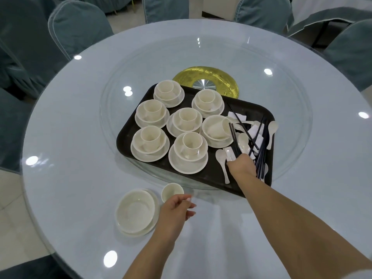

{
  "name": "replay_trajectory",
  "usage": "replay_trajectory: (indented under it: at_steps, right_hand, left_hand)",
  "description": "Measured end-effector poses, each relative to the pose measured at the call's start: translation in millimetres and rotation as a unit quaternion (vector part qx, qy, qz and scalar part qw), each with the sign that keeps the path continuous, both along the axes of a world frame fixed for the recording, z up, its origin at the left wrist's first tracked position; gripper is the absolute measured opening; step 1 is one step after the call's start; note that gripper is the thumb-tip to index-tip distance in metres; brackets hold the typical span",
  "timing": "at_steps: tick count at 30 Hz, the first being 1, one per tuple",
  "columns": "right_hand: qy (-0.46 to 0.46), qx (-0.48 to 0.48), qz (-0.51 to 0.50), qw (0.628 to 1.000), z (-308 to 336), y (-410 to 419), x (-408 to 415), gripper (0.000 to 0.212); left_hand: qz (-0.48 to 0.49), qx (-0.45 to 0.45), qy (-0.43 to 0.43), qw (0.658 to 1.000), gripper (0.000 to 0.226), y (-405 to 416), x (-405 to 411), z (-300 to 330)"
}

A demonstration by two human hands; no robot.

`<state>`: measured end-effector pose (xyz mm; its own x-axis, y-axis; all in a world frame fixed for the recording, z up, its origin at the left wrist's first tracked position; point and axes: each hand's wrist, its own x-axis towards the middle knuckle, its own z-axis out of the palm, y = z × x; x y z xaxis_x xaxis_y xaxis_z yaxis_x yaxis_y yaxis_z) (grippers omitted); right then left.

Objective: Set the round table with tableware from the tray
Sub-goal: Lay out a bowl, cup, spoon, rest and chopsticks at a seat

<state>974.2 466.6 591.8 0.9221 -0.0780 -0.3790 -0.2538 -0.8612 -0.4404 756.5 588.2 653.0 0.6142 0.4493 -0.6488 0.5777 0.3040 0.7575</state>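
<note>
A black tray (203, 179) lies on the glass turntable of the round table (80, 137). It carries several cream sets of plate, bowl and cup (150, 142), plus a heap of white spoons (222, 160) and black chopsticks (260, 156) at its right end. My right hand (241, 164) reaches into that heap and grips a pair of black chopsticks (233, 135). Near the table's front edge stand a cream bowl on a plate (135, 212) and a small cup (172, 191). My left hand (177, 207) hovers just right of the cup, fingers loosely curled, holding nothing.
A gold disc with a metal hub (207, 79) marks the turntable's middle, partly under the tray. Teal-covered chairs (78, 27) ring the table at the back and left. Another covered table edge (330, 15) shows at the top right.
</note>
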Motion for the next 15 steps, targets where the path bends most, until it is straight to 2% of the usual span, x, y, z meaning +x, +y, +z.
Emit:
replay_trajectory:
  at_steps: [6, 11, 15]
  right_hand:
    - [0.035, 0.053, -0.056, 0.996, -2, 2, 1, 0.041]
    - [0.003, 0.139, -0.088, 0.986, 0, -4, -9, 0.034]
    - [-0.062, 0.255, -0.098, 0.960, 15, -13, -28, 0.015]
  left_hand:
    - [0.009, -0.002, -0.009, 1.000, 0.015, 3, -6, 1]
    - [0.010, -0.007, -0.010, 1.000, 0.015, 1, -8, 1]
    - [0.010, -0.010, -0.014, 1.000, 0.014, 1, -5, 2]
